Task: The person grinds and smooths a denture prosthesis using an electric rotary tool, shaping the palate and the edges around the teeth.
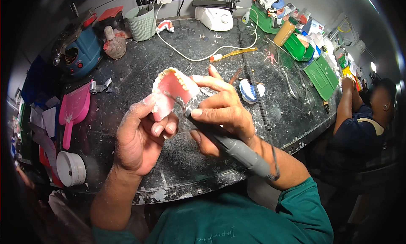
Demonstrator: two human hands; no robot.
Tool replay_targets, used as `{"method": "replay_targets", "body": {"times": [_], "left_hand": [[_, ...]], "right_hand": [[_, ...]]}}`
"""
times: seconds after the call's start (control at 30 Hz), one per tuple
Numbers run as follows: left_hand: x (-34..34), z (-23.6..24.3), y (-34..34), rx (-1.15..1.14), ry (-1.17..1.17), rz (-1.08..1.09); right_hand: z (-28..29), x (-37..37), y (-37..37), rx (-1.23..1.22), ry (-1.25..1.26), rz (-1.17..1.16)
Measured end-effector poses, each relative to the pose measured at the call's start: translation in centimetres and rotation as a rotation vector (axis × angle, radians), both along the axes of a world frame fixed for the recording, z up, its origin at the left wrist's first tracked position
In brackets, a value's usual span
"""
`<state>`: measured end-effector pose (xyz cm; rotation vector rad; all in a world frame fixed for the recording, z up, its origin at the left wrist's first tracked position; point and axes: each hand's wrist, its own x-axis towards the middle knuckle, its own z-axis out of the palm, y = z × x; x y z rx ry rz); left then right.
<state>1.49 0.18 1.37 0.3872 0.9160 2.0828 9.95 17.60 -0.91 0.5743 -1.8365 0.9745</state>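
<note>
Head cam: L hand (137, 138) pinches pink denture (175, 85) over blk tbl (103, 130), back hidden; R hand (228, 115) grips gry handpiece (241, 151), tip contact unclear. Tbl edge under forearms; room twd pink dustpan (76, 102).

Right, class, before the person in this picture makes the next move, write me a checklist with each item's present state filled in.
1. Pink denture gripped: ok, the left hand holds it, teeth uppermost.
2. Handpiece gripped: ok, in the right hand, slanting up toward the denture.
3. Tip touching the denture: cannot tell; it overlaps the pink inner side, but contact is unclear.
4. Hands gloved: not ok, both are bare.
5. Cord clear of the right forearm: not ok in this view, where part of it crosses the arm.
6. Bench free of debris: not ok, pale dust and specks lie scattered.
</note>
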Motion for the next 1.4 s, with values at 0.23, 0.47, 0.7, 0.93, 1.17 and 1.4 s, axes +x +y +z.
{"method": "replay_targets", "body": {"times": [0.23,0.47,0.7,0.93,1.17,1.4], "left_hand": [[0.51,-0.05,0.07,-0.022,0.056,0.026],[0.53,-0.47,0.13,0.005,0.137,0.020],[0.43,-0.73,0.12,0.011,0.116,0.010],[0.49,-0.63,0.00,0.004,0.104,0.007],[0.52,-0.58,-0.02,0.006,0.091,0.019],[0.62,-0.59,0.13,0.027,0.102,0.009]], "right_hand": [[-0.24,-0.24,-0.21,0.049,0.041,-0.153],[-0.18,-0.02,-0.34,0.052,0.026,-0.195],[-0.14,0.05,-0.09,0.086,0.012,-0.192],[-0.26,-0.18,-0.11,0.065,0.029,-0.177],[-0.29,-0.04,0.20,0.106,-0.005,-0.164],[-0.01,0.20,0.43,0.108,-0.007,-0.137]]}}
